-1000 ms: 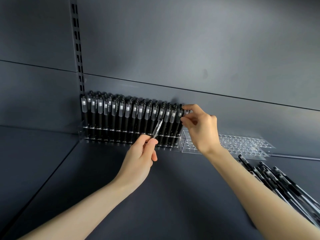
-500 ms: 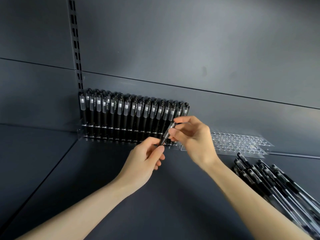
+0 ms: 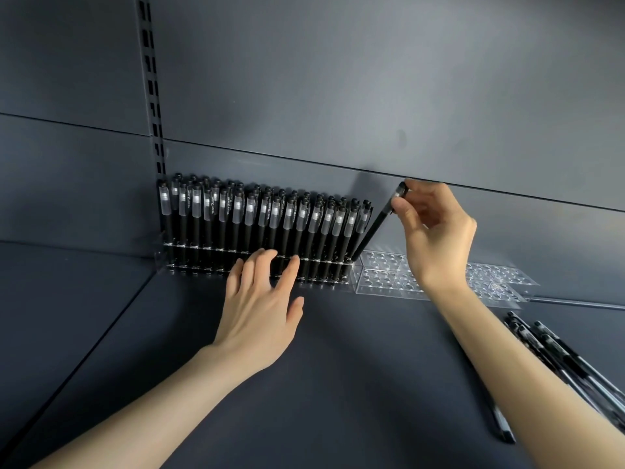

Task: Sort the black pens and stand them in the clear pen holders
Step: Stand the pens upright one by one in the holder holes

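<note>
At four o'clock my right arm [image 3: 527, 384] hides part of the loose pens [image 3: 559, 352], which the edge also cuts off; at nine the print on the racked pens [image 3: 250, 214] is too small to read.

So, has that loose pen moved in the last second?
Yes: the pen moved right along the filled holder to its right end, where the right hand now holds it.

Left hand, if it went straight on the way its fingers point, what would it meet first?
Most likely the row of black pens standing in the clear holder: the left hand points its straight fingers at their lower barrels. Depth is unclear; it may already touch them.
</note>
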A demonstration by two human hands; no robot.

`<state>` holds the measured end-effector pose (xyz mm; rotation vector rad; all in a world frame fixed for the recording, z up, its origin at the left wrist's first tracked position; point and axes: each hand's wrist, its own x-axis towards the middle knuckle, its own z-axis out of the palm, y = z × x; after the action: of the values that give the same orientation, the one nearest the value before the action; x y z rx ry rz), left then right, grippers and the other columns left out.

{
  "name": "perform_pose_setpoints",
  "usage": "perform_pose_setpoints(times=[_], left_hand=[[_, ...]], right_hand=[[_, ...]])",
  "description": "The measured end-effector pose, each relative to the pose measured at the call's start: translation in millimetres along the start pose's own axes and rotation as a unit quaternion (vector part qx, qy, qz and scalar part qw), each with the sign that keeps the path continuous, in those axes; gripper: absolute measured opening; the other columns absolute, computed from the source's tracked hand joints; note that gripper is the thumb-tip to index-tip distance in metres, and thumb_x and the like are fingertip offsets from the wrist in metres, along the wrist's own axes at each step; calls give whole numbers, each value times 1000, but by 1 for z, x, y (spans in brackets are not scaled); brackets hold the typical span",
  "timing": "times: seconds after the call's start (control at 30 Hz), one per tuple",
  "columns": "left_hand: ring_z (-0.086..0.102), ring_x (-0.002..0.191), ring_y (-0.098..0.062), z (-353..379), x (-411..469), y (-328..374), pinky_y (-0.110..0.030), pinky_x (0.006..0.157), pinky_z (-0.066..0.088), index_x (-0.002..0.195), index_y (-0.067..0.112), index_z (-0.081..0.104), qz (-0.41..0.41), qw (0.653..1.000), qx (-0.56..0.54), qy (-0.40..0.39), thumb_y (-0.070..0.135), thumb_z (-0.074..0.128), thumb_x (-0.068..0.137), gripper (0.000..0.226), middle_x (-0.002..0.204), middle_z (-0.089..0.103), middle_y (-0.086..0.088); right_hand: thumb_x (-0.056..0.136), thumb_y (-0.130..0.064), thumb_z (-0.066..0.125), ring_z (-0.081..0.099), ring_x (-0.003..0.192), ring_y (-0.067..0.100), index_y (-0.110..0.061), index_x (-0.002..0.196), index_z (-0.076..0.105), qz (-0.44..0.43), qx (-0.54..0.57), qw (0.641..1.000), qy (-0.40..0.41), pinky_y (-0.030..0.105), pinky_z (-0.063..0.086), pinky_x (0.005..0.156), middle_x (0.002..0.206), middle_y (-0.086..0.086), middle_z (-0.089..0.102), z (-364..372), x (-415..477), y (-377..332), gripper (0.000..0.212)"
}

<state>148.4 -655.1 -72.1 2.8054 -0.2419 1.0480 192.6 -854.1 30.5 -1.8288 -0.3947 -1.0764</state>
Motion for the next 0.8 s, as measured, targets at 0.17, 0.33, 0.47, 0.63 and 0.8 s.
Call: perform_pose_setpoints(times=[0.17,0.33,0.47,0.63,0.8], left_hand=[[42,109,-28,7,-1,-6,-53,90,45,123,14,60,-17,1000,18,-15,43,37,83,55,114,55,-16],[52,108,-32,9,0,-8,-53,91,45,123,16,61,-20,999,23,-14,43,35,82,55,114,54,-14],[56,106,-33,10,0,-8,-53,88,47,123,17,61,-18,999,31,-16,43,36,82,55,115,54,-14],[57,105,-34,12,0,-8,-54,84,48,122,17,62,-19,999,35,-13,41,54,77,52,114,56,-15],[54,105,-33,12,0,-8,-53,81,50,122,18,63,-21,999,37,-9,41,55,76,52,114,56,-14]], right_hand=[[86,-9,67,59,68,-9,-12,100,65,-6,-9,1000,-27,7,44,69,79,-23,60,8,-5,5,15],[86,-7,67,60,69,1,-10,103,67,-10,-36,997,-72,10,48,70,77,-16,62,15,-12,16,18],[85,-3,66,59,69,3,-9,106,67,-27,-63,993,-96,3,44,70,79,-4,64,15,-10,14,22],[85,-3,66,60,71,5,-9,104,67,-16,-83,989,-121,2,42,71,73,-10,62,14,-1,10,20],[85,-1,65,60,74,6,-8,102,67,-11,-95,986,-140,0,39,70,69,-14,61,12,5,9,18]])
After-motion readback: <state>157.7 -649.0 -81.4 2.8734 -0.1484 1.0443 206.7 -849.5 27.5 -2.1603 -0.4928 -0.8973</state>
